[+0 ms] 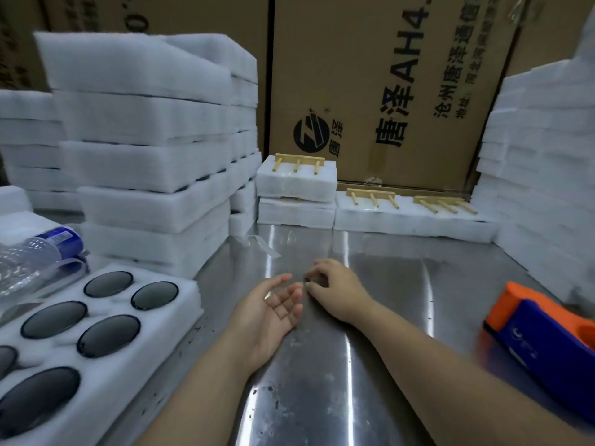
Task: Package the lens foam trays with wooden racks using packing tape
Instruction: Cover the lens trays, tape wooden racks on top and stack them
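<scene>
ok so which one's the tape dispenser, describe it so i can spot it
Look at the steel table and go to its right edge, below the tall white foam stack. The tape dispenser lies there. It is the only orange and blue thing amid white foam.

Packing wkshop: foam trays, cartons.
</scene>
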